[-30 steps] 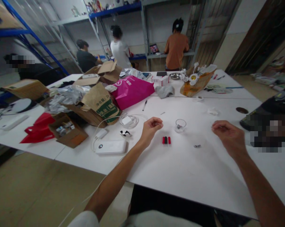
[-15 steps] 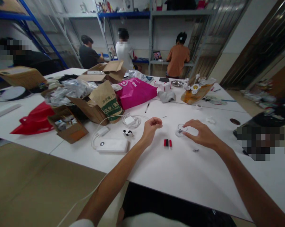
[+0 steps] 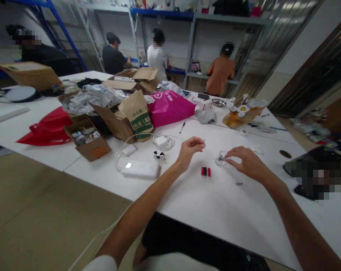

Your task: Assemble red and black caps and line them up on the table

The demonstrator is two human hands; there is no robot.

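My right hand point(image 3: 245, 162) is at a small clear round container point(image 3: 219, 162), with thumb and forefinger pinched together at its edge. Small grey bits show in the container; whatever those fingertips hold is too small to name. To the left, my left hand point(image 3: 190, 151) hovers over the table with its fingers curled and fingertips together; any content is hidden. Between the hands lie two small red pieces and a black cylindrical piece point(image 3: 205, 171) in a row. A small grey metal-looking piece point(image 3: 239, 183) rests on the table below my right hand.
A white box-shaped device point(image 3: 140, 168) with cables, a coiled white cable with adapter point(image 3: 162, 141) and a pen point(image 3: 182, 127) are at left. Beyond stand cartons, a magenta bag point(image 3: 173, 109) and a grey cloth point(image 3: 206, 116). A dark bag point(image 3: 308, 154) sits at right. Several people sit farther away.
My right thumb and forefinger, apart over the container before, have closed together at its edge. My left hand stays curled in nearly the same place. The whole view has shifted slightly.
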